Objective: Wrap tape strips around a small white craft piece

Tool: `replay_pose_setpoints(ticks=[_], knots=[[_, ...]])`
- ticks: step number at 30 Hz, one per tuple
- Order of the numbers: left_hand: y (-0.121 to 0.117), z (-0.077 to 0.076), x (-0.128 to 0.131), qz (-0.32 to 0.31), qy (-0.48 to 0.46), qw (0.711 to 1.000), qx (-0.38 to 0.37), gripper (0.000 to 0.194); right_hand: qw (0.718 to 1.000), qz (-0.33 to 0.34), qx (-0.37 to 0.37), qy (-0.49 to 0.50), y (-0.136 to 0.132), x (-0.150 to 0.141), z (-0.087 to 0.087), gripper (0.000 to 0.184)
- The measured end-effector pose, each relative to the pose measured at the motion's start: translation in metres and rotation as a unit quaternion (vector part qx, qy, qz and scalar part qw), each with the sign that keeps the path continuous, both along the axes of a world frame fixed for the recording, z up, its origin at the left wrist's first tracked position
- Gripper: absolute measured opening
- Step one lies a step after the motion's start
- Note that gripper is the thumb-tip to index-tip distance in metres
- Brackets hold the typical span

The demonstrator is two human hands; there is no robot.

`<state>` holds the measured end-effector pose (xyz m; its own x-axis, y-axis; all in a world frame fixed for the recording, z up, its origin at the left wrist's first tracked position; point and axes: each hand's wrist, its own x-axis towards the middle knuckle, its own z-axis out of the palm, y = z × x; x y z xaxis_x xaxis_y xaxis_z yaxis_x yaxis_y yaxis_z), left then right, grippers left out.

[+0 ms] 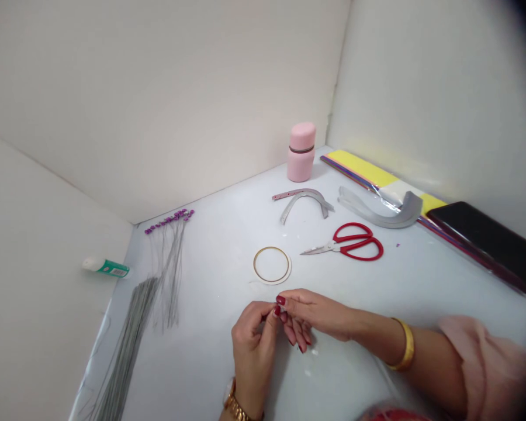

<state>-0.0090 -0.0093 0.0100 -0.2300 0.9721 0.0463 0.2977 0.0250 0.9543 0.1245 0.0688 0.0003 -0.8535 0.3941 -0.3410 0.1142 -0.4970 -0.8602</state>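
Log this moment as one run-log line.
left hand: fingertips meet right hand | pinched item: too small to tell | red-handled scissors: on table, unheld | ring: flat, beyond hands

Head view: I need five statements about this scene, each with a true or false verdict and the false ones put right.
1. The left hand and right hand meet at the fingertips. True.
2. The gold bangle is on the left wrist. False: the gold bangle is on the right wrist; the left one has a watch.
3. The scissors have red handles. True.
4. The flask lies on its side. False: the flask stands upright on the table.
5. The purple tips lie to the left of the tape roll. True.
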Motion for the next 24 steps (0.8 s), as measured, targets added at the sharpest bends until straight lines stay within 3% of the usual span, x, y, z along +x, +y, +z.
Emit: replay_pose_setpoints(ticks=[6,15,19,24], knots=[[-0.002,0.007,-0.003,0.002,-0.007,1.000,-0.002,0.014,1.000,0.013,0.018,-0.012,0.000,-0.001,0.002,0.042],[0.004,-0.003,0.006,-0.012,-0.201,0.975,-0.094,0.020,0.999,0.006,-0.032,-0.011,-0.002,-0.002,0.007,0.040],[0.005,-0.005,-0.003,0.020,-0.196,0.976,-0.092,0.018,0.999,0.004,-0.048,-0.010,-0.001,-0.001,0.004,0.041],[0.006,0.000,-0.007,-0.006,-0.132,0.988,-0.085,0.019,0.999,0.005,-0.035,-0.012,-0.002,-0.001,0.001,0.043]])
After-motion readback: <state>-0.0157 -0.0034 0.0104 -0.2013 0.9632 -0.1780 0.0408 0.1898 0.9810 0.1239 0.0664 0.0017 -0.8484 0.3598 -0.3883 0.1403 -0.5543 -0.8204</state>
